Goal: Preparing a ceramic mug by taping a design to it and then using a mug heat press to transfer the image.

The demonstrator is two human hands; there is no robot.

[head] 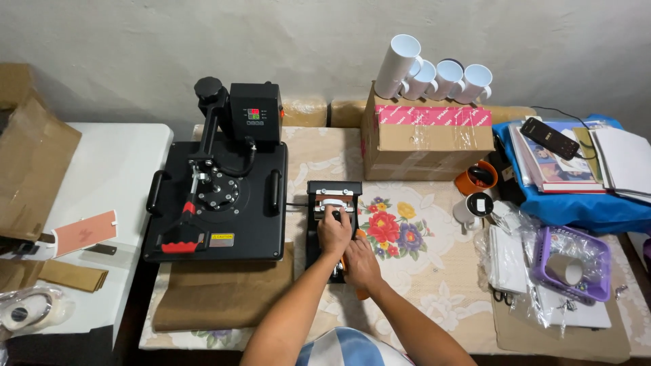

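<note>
A small black mug press (333, 193) stands on the flowered tablecloth in front of me, with a white mug partly showing in its clamp. My left hand (333, 232) rests on top of the press, fingers curled over the mug and clamp. My right hand (360, 263) sits just below and to the right, closed on the press's orange-tipped handle, which it mostly hides.
A large black flat heat press (217, 196) sits to the left on brown paper. Behind stands a cardboard box (427, 139) topped with white mugs (434, 74). To the right are an orange mug (477, 177), a white mug (470, 209), a purple basket (573, 261) and stacked papers.
</note>
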